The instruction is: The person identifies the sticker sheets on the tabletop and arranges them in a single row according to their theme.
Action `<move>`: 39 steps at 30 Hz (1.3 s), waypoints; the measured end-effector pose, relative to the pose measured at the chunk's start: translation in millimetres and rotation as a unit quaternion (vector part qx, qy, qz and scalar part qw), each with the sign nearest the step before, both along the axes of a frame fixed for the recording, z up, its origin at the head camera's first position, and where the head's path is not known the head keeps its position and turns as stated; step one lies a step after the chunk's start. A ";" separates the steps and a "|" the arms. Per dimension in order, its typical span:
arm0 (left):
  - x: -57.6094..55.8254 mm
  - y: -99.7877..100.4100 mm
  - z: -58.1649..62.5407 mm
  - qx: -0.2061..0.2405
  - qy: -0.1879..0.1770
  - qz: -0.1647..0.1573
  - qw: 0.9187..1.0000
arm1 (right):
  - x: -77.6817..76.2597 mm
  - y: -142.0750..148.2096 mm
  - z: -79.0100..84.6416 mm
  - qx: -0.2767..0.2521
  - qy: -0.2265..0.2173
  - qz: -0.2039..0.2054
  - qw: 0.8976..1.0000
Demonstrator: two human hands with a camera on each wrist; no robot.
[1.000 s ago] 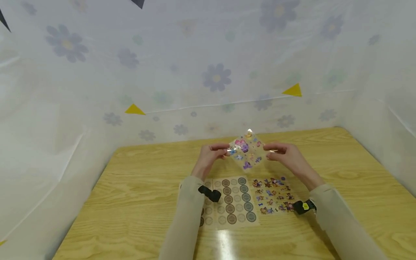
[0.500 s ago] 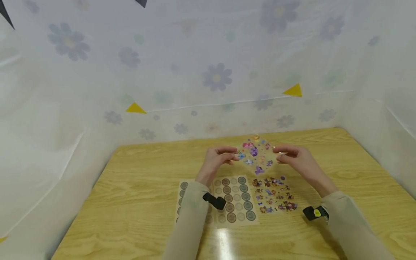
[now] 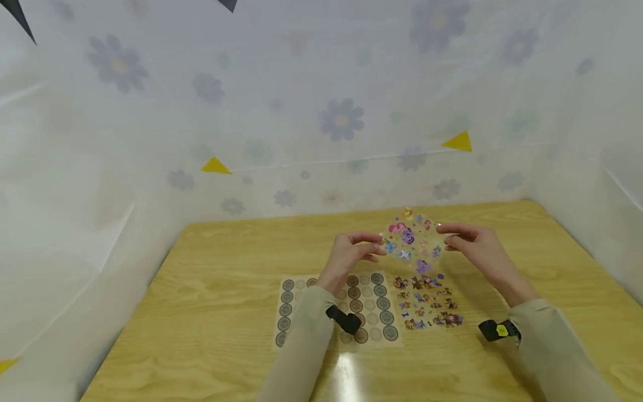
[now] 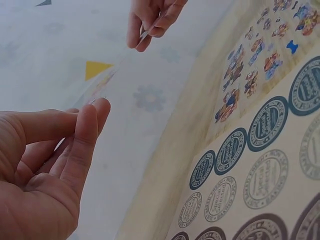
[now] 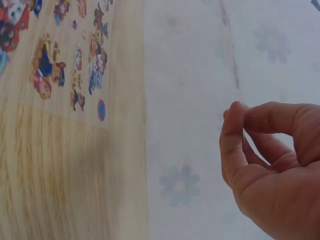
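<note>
A clear sticker sheet (image 3: 408, 236) with small colourful cartoon figures is held up above the far part of the table, turned cornerwise. My left hand (image 3: 351, 257) pinches its left corner between thumb and fingers. At the opposite corner, my right hand (image 3: 484, 257) has the same kind of pinch. Seen nearly edge-on, the film shows as a thin strip in both wrist views, running from the left fingertips (image 4: 89, 117) toward the other hand. Below it lies a second clear sheet of cartoon stickers (image 3: 427, 304), flat on the wooden table (image 3: 201, 312).
Two cream sheets of round stamp-like labels lie side by side, the left one (image 3: 285, 310) partly covered by my left sleeve (image 3: 301, 335) and the right one (image 3: 370, 304) next to the cartoon stickers. Behind the table hangs a flower-print sheet (image 3: 281, 111) with yellow triangles (image 3: 216, 166).
Both hands have moved to the right together, carrying the pinched sticker sheet. More of the left label sheet shows now. The sheets on the table stay in place.
</note>
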State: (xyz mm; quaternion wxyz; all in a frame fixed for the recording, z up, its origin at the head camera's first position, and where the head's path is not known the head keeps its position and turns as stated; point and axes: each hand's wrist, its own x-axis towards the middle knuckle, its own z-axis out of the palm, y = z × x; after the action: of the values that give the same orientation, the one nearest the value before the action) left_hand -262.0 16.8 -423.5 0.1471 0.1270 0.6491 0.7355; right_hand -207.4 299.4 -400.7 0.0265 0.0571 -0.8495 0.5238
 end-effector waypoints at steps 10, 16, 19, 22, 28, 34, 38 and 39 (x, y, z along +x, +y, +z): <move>7.9 21.7 -1.7 0.011 -0.020 -0.029 0.999 | 5.2 18.2 1.9 -0.010 0.015 -0.011 1.000; 15.7 30.0 -3.3 -0.003 -0.022 -0.048 0.999 | 7.1 26.0 2.5 0.014 0.021 -0.018 1.000; 19.2 33.3 -1.3 -0.014 -0.013 -0.056 0.998 | 5.8 30.8 2.9 0.030 0.029 -0.023 0.999; 22.3 36.4 1.3 -0.027 -0.007 -0.063 0.998 | 5.5 34.7 3.8 0.048 0.032 -0.028 0.998; 27.4 41.3 5.6 -0.063 -0.004 -0.079 0.995 | 9.0 41.1 6.2 0.069 0.018 -0.031 0.997; 33.7 45.3 8.8 -0.107 0.024 -0.118 0.987 | 9.7 48.4 6.8 0.066 0.004 -0.033 0.997; 35.8 45.9 9.0 -0.119 0.039 -0.162 0.979 | 8.5 52.4 6.7 0.051 -0.001 -0.037 0.998; 36.1 45.8 9.0 -0.119 0.043 -0.172 0.977 | 8.3 53.1 6.7 0.045 -0.001 -0.036 0.998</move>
State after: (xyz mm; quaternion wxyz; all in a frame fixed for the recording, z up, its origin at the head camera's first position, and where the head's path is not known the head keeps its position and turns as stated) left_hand -226.0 62.6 -414.5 0.2578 0.2495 0.7061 0.6105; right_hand -199.1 352.5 -394.1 0.0422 0.0272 -0.8739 0.4834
